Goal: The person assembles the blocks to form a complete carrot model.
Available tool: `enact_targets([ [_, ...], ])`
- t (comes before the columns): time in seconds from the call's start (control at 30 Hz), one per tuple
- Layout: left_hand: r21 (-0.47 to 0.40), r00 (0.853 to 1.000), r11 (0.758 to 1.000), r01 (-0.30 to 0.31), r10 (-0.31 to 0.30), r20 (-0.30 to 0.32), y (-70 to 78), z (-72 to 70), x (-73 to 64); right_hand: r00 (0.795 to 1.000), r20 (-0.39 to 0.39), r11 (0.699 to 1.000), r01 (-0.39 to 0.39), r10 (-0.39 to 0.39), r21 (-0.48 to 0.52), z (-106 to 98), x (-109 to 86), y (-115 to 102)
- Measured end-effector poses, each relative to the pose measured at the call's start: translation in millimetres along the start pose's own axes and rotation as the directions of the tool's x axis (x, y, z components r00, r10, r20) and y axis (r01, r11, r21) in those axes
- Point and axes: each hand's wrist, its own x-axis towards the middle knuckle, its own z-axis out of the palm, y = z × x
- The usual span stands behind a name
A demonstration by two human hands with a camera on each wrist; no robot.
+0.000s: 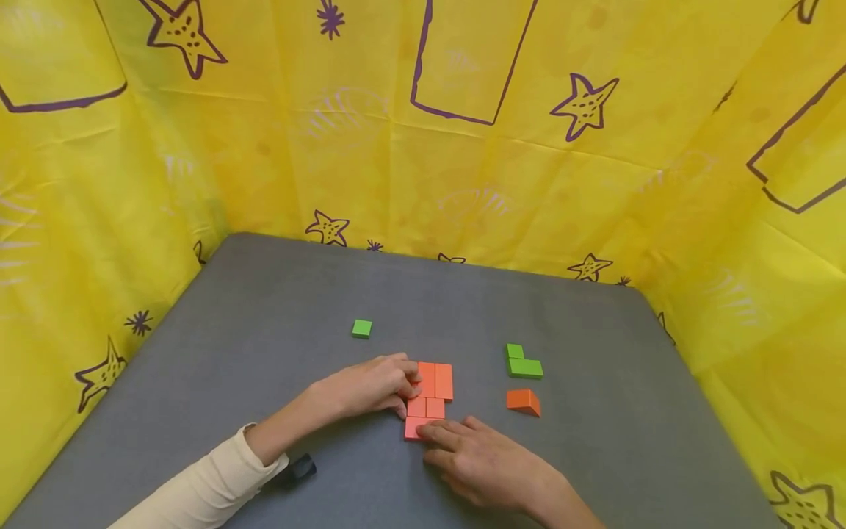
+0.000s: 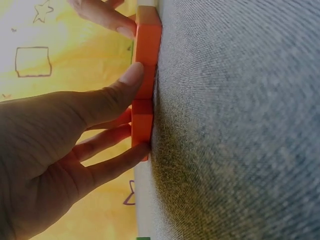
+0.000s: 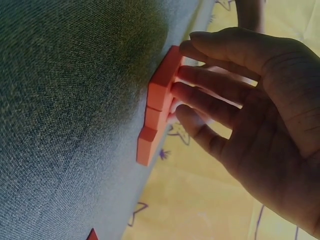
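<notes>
Several flat orange-red blocks lie edge to edge on the grey surface: two upright rectangles (image 1: 443, 382) at the far end, two small squares (image 1: 435, 407) in the middle, and a crosswise rectangle (image 1: 413, 427) nearest me. My left hand (image 1: 371, 385) touches the left side of this group, its fingertips at the far rectangles. In the left wrist view, the thumb (image 2: 131, 75) rests against the blocks' side edge. From the near right, my right hand (image 1: 485, 463) rests its fingertips on the crosswise rectangle. Its fingers are loosely extended in the right wrist view.
Right of the group, a green square (image 1: 515, 351) touches a green rectangle (image 1: 526, 368), with an orange block (image 1: 522, 401) with a sloped side just nearer. A lone green block (image 1: 361, 329) lies at the back left. Yellow patterned cloth (image 1: 449, 169) hangs around the grey surface (image 1: 277, 308).
</notes>
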Motion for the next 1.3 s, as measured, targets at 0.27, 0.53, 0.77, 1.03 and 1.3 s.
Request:
enact_targets([
  [0.27,0.01,1.0,1.0,0.004,-0.004,-0.009,-0.6,1.9,-1.3,1.0,0.013,1.0,0.01,-0.01,0.002,-0.4,1.5,-1.4],
  [0.53,0.02,1.0,1.0,-0.002,0.002,-0.006,-1.6,0.6,-3.0,1.0,-0.005,1.0,0.015,-0.015,-0.006,1.6,1.9,-3.1],
  [0.77,0.026,1.0,1.0,-0.016,0.017,-0.017,-2.2,2.0,-0.5,1.0,-0.023,1.0,0.014,-0.014,0.013,0.5,-1.0,0.2],
  [1.03,0.036,0.998,0.998,-0.057,0.058,-0.024,-5.1,-0.1,-1.4,0.977,-0.01,0.974,-0.211,0.213,0.086,-17.8,-16.6,23.3],
  [1.3,0.004,0.999,0.999,-0.047,0.047,-0.009,-5.1,-1.3,-3.6,0.857,-0.022,0.857,-0.515,0.515,0.022,-17.5,-59.3,70.0],
])
